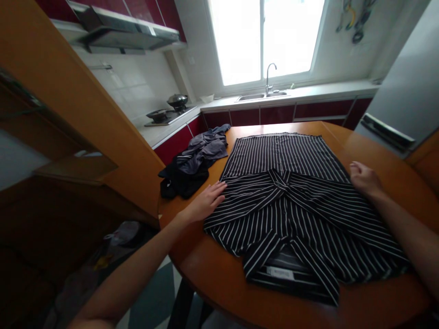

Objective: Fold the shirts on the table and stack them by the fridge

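A black shirt with white stripes (274,210) lies spread on the wooden table (206,274). Its collar, with a white label (280,273) inside, points toward me. Both sleeves are folded inward across the front, and their cuffs meet near the middle. My left hand (206,201) rests open on the shirt's left edge, fingers stretched out. At the right edge of the shirt is my right hand (366,179), its fingers curled in. Whether any fabric is inside that curl is hidden.
A pile of dark and grey clothes (197,157) lies at the table's left edge. Beyond the table are a sink (252,97), a stove (169,116) with pans and a fridge (401,82). A wooden frame (103,119) rises on the left.
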The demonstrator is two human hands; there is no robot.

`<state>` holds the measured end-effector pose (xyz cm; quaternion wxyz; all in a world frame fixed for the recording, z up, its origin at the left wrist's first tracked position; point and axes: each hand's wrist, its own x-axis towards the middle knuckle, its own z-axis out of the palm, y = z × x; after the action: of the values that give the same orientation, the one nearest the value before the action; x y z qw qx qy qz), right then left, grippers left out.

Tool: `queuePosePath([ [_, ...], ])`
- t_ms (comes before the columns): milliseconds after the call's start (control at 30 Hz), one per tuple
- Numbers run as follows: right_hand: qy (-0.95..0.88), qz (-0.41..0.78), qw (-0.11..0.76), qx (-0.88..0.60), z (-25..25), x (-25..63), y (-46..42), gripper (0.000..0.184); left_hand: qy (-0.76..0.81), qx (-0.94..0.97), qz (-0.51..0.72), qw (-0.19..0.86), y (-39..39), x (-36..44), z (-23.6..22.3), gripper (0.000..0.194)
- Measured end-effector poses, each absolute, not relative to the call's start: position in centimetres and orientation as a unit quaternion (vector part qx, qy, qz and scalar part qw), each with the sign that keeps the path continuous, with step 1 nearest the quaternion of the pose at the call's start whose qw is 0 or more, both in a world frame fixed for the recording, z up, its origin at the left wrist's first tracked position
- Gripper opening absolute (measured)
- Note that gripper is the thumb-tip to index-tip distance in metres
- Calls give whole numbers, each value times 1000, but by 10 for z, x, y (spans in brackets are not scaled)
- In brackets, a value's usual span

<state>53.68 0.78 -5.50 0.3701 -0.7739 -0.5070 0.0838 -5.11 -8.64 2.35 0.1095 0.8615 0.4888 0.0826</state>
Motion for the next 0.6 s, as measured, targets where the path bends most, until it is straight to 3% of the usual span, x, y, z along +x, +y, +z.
queuePosePath([
  [100, -506, 85, 372, -773, -54, 536, 7, 55, 520, 843, 123, 70, -53, -31, 16, 59],
  [233, -502, 90, 380, -772, -51, 535, 4, 56, 525, 847, 60, 57, -32, -20, -6, 63],
  [600, -519, 87, 395, -753, -55, 535, 10, 56, 497, 867, 25, 18, -48, -23, -7, 63],
])
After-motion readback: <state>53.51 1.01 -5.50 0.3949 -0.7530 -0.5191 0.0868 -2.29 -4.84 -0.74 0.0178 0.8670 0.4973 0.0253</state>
